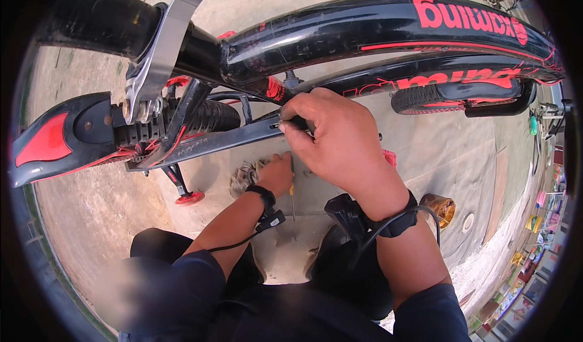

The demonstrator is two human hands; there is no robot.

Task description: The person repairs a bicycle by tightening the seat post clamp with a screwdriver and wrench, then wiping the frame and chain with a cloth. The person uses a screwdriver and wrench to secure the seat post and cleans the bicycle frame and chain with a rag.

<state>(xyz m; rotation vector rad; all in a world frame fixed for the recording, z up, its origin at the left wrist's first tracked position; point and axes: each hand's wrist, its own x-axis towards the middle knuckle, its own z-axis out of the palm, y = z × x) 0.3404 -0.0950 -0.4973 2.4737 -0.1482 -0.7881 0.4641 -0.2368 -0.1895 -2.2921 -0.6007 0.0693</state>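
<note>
A black bicycle frame (303, 35) with red markings spans the upper view, its chain guard (206, 145) running beneath. My right hand (331, 135) is at the guard beside a dark slot, thumb and index finger curled together around something too small to make out. Lower down, my left hand (274, 173) reaches toward the ground, fingers bent over something partly hidden, between a grey crumpled rag (242, 178) and a yellow-handled screwdriver (292, 189). A silver metal lever (164, 44) stands out at the upper left. Both wrists carry dark straps with cables.
A rear fender (48, 142) with a red panel is at left, above a small red training wheel (188, 199). A tire (413, 100) sits at right. A rusty can (438, 208) and a red object (389, 157) lie on the concrete, with colourful clutter along the far right edge.
</note>
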